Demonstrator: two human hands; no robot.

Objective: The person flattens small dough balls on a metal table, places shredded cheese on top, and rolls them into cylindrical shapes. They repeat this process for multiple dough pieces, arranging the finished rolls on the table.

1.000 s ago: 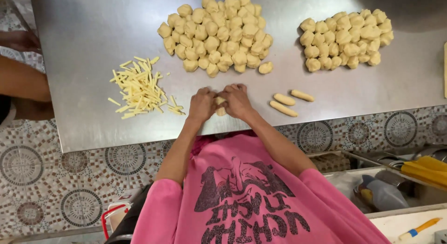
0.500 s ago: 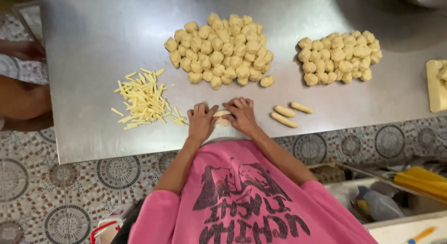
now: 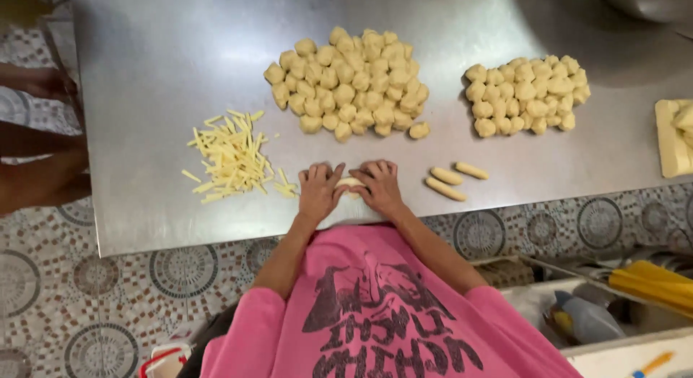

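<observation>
Stainless-steel worktop (image 3: 180, 96) over a patterned mosaic-tile floor (image 3: 108, 277) fills the view as a person in a pink printed T-shirt (image 3: 375, 320) leans over its near edge. Both hands lie flat and side by side, fingers extended rather than clenched: the left hand (image 3: 319, 192) and the right hand (image 3: 378, 187) press from either side on a small pale piece of dough (image 3: 349, 183), which sits on the steel just in front of the person's body and shows only as a sliver between the fingers. A second ago the hands were cupped together around the piece; now they have spread and flattened over it, a change that suggests shaping has passed into rolling against the table. Just to the right lie three finished pale dough sticks (image 3: 450, 181), unchanged in number. To the left is a loose scatter of thin yellow cheese-like strips (image 3: 232, 157). Farther back rest a large heap of pale dough balls (image 3: 349, 85) and a smaller heap of dough balls (image 3: 527, 95), well apart from the hands. Another person's bare forearm (image 3: 36, 179) shows at the left edge.
</observation>
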